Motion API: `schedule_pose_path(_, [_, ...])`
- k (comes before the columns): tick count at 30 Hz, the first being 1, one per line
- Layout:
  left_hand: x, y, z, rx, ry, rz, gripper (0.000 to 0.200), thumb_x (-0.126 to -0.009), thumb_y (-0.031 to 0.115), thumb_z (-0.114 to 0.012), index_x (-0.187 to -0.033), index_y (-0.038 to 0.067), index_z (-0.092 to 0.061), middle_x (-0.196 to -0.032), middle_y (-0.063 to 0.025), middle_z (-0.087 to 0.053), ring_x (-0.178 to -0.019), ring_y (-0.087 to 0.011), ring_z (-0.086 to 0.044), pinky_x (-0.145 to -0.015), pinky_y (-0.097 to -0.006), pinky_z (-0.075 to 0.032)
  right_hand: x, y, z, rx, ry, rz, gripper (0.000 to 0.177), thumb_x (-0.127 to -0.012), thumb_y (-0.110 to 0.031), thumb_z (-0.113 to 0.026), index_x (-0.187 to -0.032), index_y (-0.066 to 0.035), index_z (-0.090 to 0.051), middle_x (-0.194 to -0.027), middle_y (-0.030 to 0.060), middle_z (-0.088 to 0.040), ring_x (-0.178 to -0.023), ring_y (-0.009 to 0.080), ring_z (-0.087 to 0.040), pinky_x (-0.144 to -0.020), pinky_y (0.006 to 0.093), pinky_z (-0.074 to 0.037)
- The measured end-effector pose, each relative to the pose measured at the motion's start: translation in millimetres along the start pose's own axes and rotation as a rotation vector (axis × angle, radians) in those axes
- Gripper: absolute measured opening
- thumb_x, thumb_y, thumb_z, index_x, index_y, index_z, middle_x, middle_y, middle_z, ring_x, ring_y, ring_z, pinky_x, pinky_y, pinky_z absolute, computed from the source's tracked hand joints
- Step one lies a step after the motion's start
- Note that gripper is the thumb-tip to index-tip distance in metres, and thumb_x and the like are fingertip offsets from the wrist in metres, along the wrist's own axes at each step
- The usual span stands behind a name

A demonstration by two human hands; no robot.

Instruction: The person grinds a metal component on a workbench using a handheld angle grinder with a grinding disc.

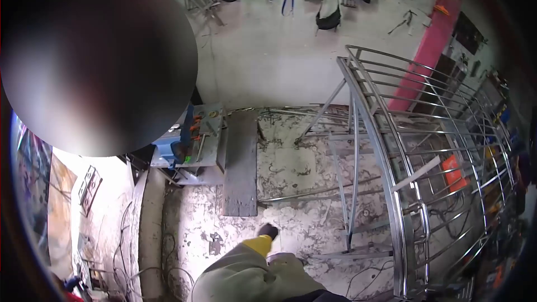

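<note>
My left hand [268,230], in a dark glove, is low in the middle of the view, above the stained floor. A yellow cuff [258,244] and a grey-green sleeve [235,274] lead to it. Its fingers blend into one dark shape, so I cannot make out their pose or anything in them. Closest to it is a long dark board [240,168], whose near end lies just beyond the hand, apart from it. My right hand is out of sight.
A large blurred round shape [100,61] blocks the upper left. Beside the board stands a metal worktable [210,159] with a blue vise [169,151] and tools. On the right, a curved metal-bar frame [391,173] rests on supports. Cables [366,274] lie on the floor.
</note>
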State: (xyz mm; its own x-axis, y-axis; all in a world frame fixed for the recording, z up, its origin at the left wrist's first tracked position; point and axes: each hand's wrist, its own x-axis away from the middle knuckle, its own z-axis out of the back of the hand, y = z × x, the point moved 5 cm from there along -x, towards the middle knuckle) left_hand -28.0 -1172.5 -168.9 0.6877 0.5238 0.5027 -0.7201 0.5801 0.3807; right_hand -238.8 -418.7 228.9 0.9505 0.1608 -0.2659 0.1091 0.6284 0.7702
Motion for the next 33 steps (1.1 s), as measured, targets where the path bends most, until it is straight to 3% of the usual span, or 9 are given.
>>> schedule_pose_path(1, [31.5,-47.2,29.9,0.260,0.090,0.443,0.041,-0.089,0.032,-0.057,-0.109,0.004,-0.079,-0.116,-0.0249,-0.074,-0.116,-0.0445,-0.069,-0.098,-0.0500,-0.056,-2.2,-2.6,-0.1,0.023,0.008,0.010,0.031,-0.097,-0.025,-0.063,-0.118,-0.003,-0.067,-0.110,0.0191,-0.067,-0.101,0.0351,-0.063,-0.090,0.0492,-0.046])
schedule_pose_path(6, [113.7,-178.6,78.7,0.198,0.191,0.474,0.038,-0.090,0.026,-0.053,-0.107,0.003,-0.078,-0.121,-0.0263,-0.073,-0.117,-0.0434,-0.068,-0.103,-0.0487,-0.054,-24.4,-15.6,-0.7,0.119,0.082,0.073,0.029,-0.097,-0.025,-0.063,-0.117,-0.004,-0.067,-0.104,0.0176,-0.067,-0.094,0.0338,-0.062,-0.083,0.0486,-0.045])
schedule_pose_path(7, [130.5,-170.0,76.7,-0.391,-0.084,0.050,0.032,-0.090,0.018,-0.054,-0.104,0.002,-0.079,-0.114,-0.0240,-0.075,-0.111,-0.0402,-0.071,-0.100,-0.0483,-0.056,-26.4,-16.5,-3.9,0.138,0.096,0.097,0.029,-0.097,-0.025,-0.063,-0.117,-0.004,-0.067,-0.103,0.0173,-0.067,-0.092,0.0335,-0.062,-0.082,0.0484,-0.045])
schedule_pose_path(14, [257.7,-130.5,-61.2,-0.226,0.204,-0.031,0.007,-0.081,0.004,-0.067,-0.080,0.011,-0.070,-0.083,-0.0125,-0.074,-0.086,-0.0326,-0.074,-0.078,-0.0433,-0.060,-39.8,-17.0,-24.0,0.345,0.220,0.221,0.027,-0.098,-0.025,-0.063,-0.115,-0.005,-0.068,-0.095,0.0152,-0.066,-0.081,0.0316,-0.062,-0.072,0.0475,-0.045])
schedule_pose_path(18, [316.8,-120.6,-188.1,0.307,-0.003,0.334,0.037,-0.099,0.041,-0.059,-0.109,0.010,-0.077,-0.108,-0.0201,-0.076,-0.103,-0.0426,-0.071,-0.097,-0.0517,-0.056,-42.0,-15.4,-34.3,0.523,0.273,0.299,0.025,-0.099,-0.025,-0.062,-0.114,-0.006,-0.068,-0.090,0.0140,-0.066,-0.075,0.0305,-0.061,-0.066,0.0470,-0.045])
schedule_pose_path(21, [357.3,-127.0,-222.3,0.436,-0.128,0.433,0.034,-0.098,0.038,-0.058,-0.108,0.012,-0.078,-0.114,-0.0196,-0.075,-0.107,-0.0414,-0.071,-0.098,-0.0498,-0.056,-42.5,-14.1,-40.9,0.690,0.328,0.362,0.024,-0.099,-0.025,-0.062,-0.113,-0.007,-0.069,-0.086,0.0131,-0.065,-0.070,0.0297,-0.061,-0.062,0.0466,-0.045])
schedule_pose_path(24, [373.5,-153.1,-217.7,0.252,-0.198,0.235,0.032,-0.096,0.034,-0.057,-0.107,0.014,-0.079,-0.120,-0.0192,-0.074,-0.111,-0.0402,-0.071,-0.100,-0.0478,-0.055,-40.9,-15.0,-49.2,0.894,0.399,0.422,0.023,-0.099,-0.026,-0.062,-0.112,-0.007,-0.069,-0.083,0.0123,-0.065,-0.065,0.0289,-0.061,-0.058,0.0462,-0.044])
schedule_pose_path(28, [402.0,-160.1,-140.2,-0.269,0.021,0.009,0.020,-0.091,0.014,-0.056,-0.086,0.012,-0.076,-0.092,-0.0147,-0.078,-0.093,-0.0348,-0.076,-0.093,-0.0453,-0.059,-40.6,-13.6,-61.7,1.179,0.537,0.489,0.022,-0.099,-0.026,-0.062,-0.111,-0.008,-0.069,-0.078,0.0111,-0.065,-0.059,0.0278,-0.061,-0.053,0.0456,-0.044])
schedule_pose_path(33, [383.9,-194.3,-123.4,0.172,0.164,0.244,0.015,-0.087,0.013,-0.062,-0.086,0.009,-0.076,-0.089,-0.0180,-0.076,-0.087,-0.0358,-0.075,-0.087,-0.0463,-0.060,-34.1,-8.4,-66.8,1.311,0.632,0.496,0.022,-0.100,-0.026,-0.061,-0.111,-0.008,-0.070,-0.074,0.0102,-0.065,-0.055,0.0271,-0.061,-0.049,0.0455,-0.044])
